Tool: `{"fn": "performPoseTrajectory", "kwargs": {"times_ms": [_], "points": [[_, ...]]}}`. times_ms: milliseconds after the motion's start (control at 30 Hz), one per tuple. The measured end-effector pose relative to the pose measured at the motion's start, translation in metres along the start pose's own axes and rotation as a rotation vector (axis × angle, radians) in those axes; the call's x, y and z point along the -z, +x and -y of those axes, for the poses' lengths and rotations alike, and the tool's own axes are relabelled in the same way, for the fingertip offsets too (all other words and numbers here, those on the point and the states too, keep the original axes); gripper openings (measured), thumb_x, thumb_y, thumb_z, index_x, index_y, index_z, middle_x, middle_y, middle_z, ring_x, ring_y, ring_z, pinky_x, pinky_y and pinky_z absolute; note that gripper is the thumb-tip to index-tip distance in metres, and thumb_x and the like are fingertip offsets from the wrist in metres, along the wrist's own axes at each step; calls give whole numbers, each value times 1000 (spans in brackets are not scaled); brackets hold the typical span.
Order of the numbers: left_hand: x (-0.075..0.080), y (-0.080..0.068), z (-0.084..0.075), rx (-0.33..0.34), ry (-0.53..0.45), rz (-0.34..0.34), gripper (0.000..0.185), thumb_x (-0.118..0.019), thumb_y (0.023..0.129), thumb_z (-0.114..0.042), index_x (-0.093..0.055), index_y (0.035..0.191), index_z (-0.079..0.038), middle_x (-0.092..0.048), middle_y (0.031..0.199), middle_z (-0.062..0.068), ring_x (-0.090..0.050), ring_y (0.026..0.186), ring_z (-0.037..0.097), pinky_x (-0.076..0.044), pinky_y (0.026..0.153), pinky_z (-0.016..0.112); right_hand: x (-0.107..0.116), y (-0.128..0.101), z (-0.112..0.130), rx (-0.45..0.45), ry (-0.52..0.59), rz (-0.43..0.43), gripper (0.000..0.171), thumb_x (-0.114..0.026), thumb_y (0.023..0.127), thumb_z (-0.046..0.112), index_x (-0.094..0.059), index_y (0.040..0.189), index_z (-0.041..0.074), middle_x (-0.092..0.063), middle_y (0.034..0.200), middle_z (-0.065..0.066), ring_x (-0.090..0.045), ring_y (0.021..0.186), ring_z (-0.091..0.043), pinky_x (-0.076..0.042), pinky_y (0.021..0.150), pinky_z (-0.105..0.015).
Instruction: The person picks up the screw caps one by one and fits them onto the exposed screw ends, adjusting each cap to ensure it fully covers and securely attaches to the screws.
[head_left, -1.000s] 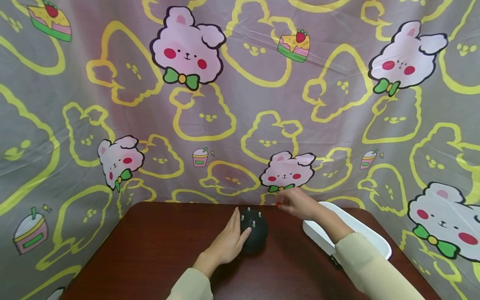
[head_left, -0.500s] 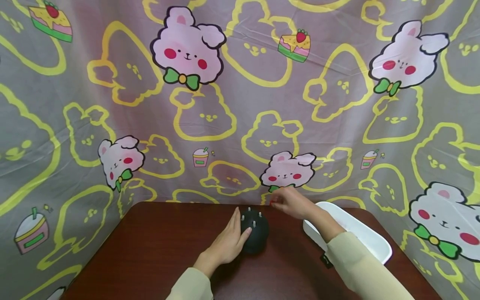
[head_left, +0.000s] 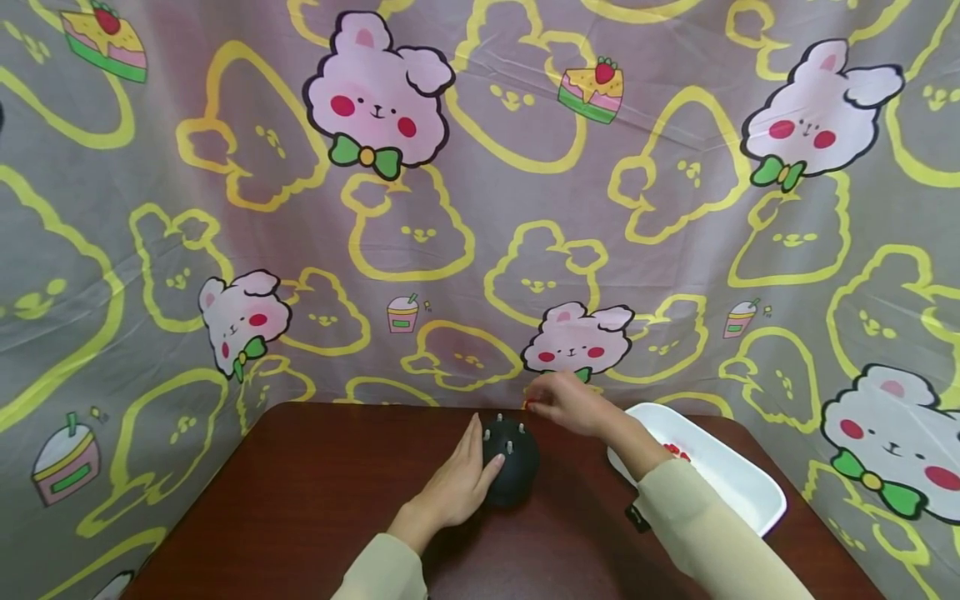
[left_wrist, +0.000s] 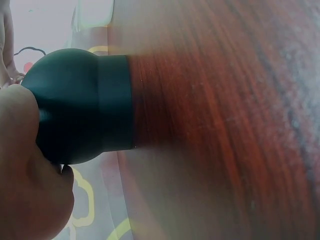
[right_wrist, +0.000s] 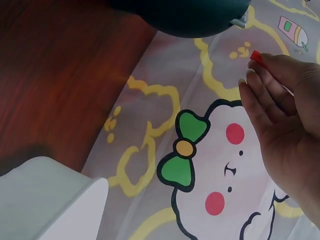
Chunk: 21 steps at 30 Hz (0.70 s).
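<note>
The ball (left_wrist: 75, 105) is showing a smooth, satin skin; its screws (right_wrist: 241, 21) are glinting like threaded metal. The table (head_left: 337, 500) is displaying glossy wood grain, the tray (right_wrist: 60, 195) is resembling smooth plastic, and the curtain (head_left: 457, 300) is hanging in creased cloth.

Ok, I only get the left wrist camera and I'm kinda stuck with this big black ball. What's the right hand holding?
Observer: The right hand is pinching a small red piece.

Operator: Cool! Is there anything on top of the black ball?

Observer: Yes, the head view shows four greyish pegs sticking up from it.

Operator: And are there any more red bits?

Observer: Yes, some red pieces lie in the white tray.
</note>
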<state>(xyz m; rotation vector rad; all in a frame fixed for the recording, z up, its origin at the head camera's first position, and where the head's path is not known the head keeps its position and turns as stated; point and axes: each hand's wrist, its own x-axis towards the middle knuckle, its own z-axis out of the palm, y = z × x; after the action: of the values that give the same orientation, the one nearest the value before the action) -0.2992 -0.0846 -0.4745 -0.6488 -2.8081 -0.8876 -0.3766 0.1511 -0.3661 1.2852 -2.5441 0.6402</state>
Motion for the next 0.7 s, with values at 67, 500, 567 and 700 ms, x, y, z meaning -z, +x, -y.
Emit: {"fn": "performPoseTrajectory", "kwargs": {"times_ms": [67, 500, 567, 700], "points": [[0, 0, 0, 0, 1, 0, 85, -32, 109, -56, -3, 162, 4, -5, 170, 23, -13, 156, 33, -24, 122, 51, -2, 1, 0, 4, 2, 5, 8, -74, 94, 6, -77, 100, 7, -75, 91, 2, -68, 81, -8, -59, 77, -31], [0, 0, 1, 7, -10, 7, 84, -32, 109, -55, -1, 163, 1, -3, 170, 21, -10, 157, 31, -23, 122, 49, -17, 9, 0, 57, 2, -50, 4, -76, 93, 8, -76, 97, 7, -72, 87, 3, -64, 76, -7, -56, 70, -28], [0, 0, 1, 9, -9, 5, 84, -32, 109, -55, -1, 163, 1, -3, 170, 21, -10, 157, 31, -23, 122, 49, -19, 11, 1, 60, 2, -43, 4, -75, 94, 9, -76, 98, 8, -72, 87, 3, -64, 77, -7, -55, 70, -28], [-1, 0, 1, 10, -9, 0, 84, -33, 109, -55, -2, 163, 1, -4, 170, 21, -11, 157, 31, -24, 122, 49, -22, 15, 3, 73, -2, -32, 4, -73, 95, 9, -76, 98, 7, -71, 87, 3, -63, 77, -8, -55, 70, -27]]}}
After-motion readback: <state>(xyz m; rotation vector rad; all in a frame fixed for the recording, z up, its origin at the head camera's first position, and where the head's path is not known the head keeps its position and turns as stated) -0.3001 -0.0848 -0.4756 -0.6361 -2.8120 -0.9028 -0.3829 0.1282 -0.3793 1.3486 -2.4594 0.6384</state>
